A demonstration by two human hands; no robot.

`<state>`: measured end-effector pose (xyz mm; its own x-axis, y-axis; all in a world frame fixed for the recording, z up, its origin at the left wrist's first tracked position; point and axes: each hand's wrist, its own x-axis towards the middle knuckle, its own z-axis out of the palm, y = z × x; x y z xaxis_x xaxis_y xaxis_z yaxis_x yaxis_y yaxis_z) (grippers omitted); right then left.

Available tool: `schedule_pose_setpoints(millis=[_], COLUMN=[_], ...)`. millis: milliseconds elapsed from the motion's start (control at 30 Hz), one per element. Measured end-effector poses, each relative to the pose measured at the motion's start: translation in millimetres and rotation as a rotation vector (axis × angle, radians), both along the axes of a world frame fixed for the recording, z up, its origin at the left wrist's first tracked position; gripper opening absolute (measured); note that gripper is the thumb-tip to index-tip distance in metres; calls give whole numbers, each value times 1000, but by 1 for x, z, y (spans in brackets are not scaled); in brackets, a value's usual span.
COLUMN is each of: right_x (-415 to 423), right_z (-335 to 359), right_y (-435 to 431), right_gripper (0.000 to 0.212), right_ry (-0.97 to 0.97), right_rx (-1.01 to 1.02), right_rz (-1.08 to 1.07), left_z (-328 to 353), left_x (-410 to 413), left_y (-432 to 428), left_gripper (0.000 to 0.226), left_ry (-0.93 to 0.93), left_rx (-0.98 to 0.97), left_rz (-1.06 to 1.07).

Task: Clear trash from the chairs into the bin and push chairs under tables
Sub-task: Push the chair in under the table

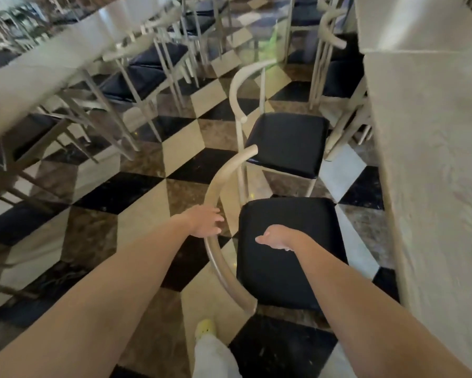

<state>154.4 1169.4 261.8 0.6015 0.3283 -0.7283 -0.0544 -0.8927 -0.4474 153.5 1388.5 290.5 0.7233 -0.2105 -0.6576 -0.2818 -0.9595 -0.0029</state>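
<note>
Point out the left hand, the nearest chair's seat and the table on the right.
left hand [205, 222], head view, back of the hand on the chair's curved backrest.
nearest chair's seat [284, 274], head view, bare black cushion.
table on the right [434, 159], head view, white cloth side.

checkered tile floor [136, 192] — black, cream, brown, yellow shoe [205, 327]
</note>
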Motion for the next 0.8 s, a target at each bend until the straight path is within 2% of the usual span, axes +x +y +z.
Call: schedule_pose_setpoints(millis=[167, 300, 400, 500, 633, 800], right_x=[8, 21, 27, 24, 22, 22], right_z=[-24, -28, -33, -34, -36, -50], right_y=[73, 123, 147, 163, 182, 194], right_gripper=[56, 54, 49, 54, 60, 52], right_ry=[77, 68, 26, 0, -1, -24], right_rx=[25, 114, 168, 181, 204, 282], right_rz=[-102, -285, -477, -626, -679, -866], left_z=[-21, -33, -37, -34, -38, -52], left_x=[46, 76, 98, 119, 146, 179], left_y=[56, 84, 97, 101, 100, 97], left_gripper=[53, 48, 50, 53, 57, 54], left_ry=[-116, -167, -152, -95, -82, -54], left_rx=[-81, -176, -218, -238, -259, -305], left_rz=[-229, -425, -524, -563, -626, -746])
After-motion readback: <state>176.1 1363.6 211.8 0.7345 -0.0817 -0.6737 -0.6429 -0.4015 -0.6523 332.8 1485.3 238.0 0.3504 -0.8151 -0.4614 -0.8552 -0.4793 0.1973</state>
